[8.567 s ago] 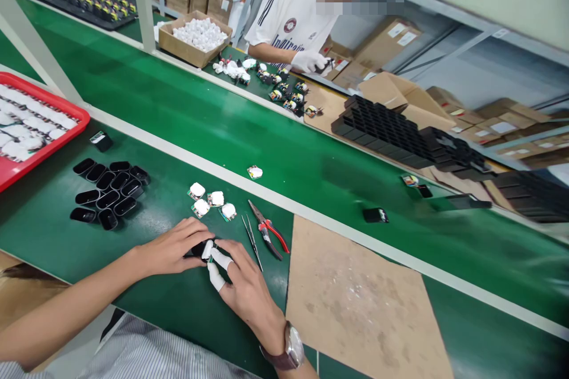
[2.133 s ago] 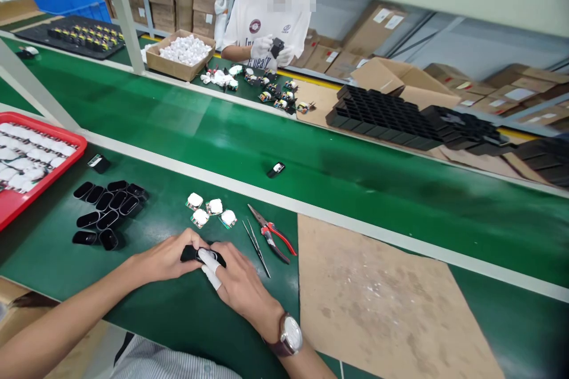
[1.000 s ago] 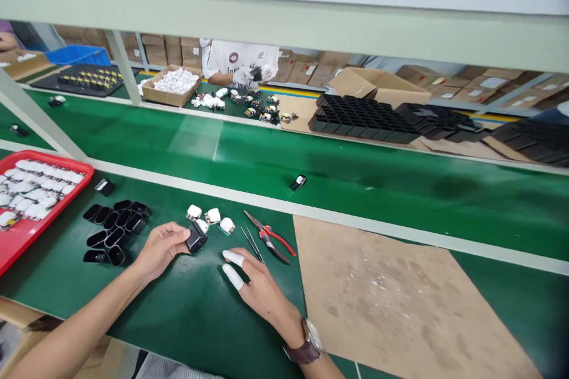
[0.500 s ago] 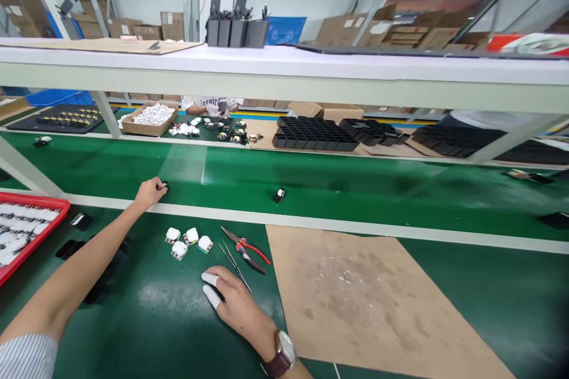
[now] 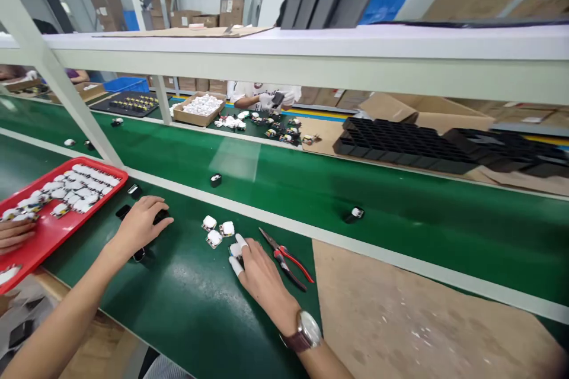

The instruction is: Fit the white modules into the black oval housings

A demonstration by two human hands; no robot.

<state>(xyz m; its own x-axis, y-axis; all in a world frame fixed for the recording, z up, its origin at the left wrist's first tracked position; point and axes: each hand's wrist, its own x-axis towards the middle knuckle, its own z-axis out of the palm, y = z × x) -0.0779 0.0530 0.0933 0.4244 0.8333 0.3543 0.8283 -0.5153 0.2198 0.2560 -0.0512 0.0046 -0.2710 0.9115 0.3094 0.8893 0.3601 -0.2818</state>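
My left hand [image 5: 144, 222] hovers over several black plastic cases [image 5: 160, 216] on the bench, thumb and fingers apart around one; whether it touches that case I cannot tell. My right hand [image 5: 262, 275], with white finger cots on two fingers and a watch on the wrist, has those two fingertips on either side of a small white-topped circuit module [image 5: 235, 250]. Three similar modules [image 5: 214, 239] lie just to its left. Red-handled pliers [image 5: 284, 257] rest to the right of this hand. The tweezers are hidden.
A red tray [image 5: 122, 175] of white-topped modules stands at left, another person's hand [image 5: 15, 235] in it. Black cases [image 5: 216, 180] lie on the green conveyor [image 5: 284, 177]. Brown cardboard [image 5: 377, 308] covers the bench at right. A shelf post [image 5: 73, 89] slants at left.
The view has swung left. My left hand has let go of a black case on the conveyor and come back to the cases on the bench. My right hand has moved onto a module.
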